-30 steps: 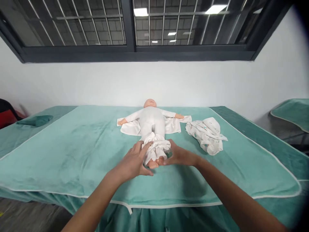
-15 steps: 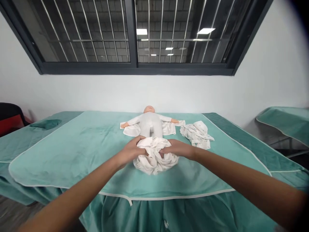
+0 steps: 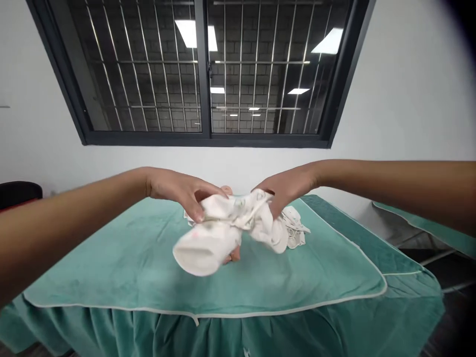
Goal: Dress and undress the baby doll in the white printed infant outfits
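Observation:
A pair of white baby pants [image 3: 211,238] with a small print hangs bunched in the air at the centre, two tube-like legs drooping. My left hand [image 3: 189,196] pinches its left part between thumb and fingers. On the other side, my right hand [image 3: 286,188] has its fingers closed on the gathered cloth. Behind the garment lies a baby doll [image 3: 226,190] on its back; only its head top and its feet show, and the cloth and hands hide the rest.
A second crumpled white printed garment [image 3: 295,228] lies right of the doll. A green padded cover [image 3: 122,258] with white piping spreads over the table. A barred window [image 3: 208,139] is in the wall behind. Another green-covered table [image 3: 420,218] stands at the right.
Both hands have lifted the garment higher and moved wider apart. The ring-like bunch now hangs as two drooping legs. My view has tilted up.

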Demonstrator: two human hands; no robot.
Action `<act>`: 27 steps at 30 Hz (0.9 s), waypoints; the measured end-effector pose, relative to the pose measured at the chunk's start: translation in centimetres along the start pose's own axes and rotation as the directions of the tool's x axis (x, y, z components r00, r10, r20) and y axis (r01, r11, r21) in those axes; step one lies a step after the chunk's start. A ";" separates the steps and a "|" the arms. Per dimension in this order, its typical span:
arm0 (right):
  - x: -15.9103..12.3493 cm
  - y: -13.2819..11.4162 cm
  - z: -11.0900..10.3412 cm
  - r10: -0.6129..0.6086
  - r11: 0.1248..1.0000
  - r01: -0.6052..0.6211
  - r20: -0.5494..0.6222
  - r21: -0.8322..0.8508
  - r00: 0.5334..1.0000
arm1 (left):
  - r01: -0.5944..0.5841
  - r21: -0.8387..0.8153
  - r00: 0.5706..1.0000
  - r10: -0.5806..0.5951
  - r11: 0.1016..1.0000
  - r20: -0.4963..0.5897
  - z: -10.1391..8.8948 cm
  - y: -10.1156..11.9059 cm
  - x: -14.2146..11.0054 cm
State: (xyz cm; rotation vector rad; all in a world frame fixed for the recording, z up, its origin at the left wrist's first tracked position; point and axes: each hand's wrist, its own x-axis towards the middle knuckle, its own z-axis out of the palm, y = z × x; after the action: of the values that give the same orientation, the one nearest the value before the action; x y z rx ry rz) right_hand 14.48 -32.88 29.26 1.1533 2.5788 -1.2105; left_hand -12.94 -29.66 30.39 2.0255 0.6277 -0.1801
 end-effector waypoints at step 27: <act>7.5 5.5 -8.8 0.101 0.957 -0.270 -0.751 -0.107 0.653 | 0.420 0.179 0.905 -0.397 0.890 -0.153 -6.5 -0.3 4.1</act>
State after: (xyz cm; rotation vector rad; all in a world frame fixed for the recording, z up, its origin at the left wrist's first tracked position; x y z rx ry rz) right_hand 14.83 -20.11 29.22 2.1458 2.8626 -0.4164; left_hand -10.38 -22.59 31.94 2.0889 1.1501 -0.3990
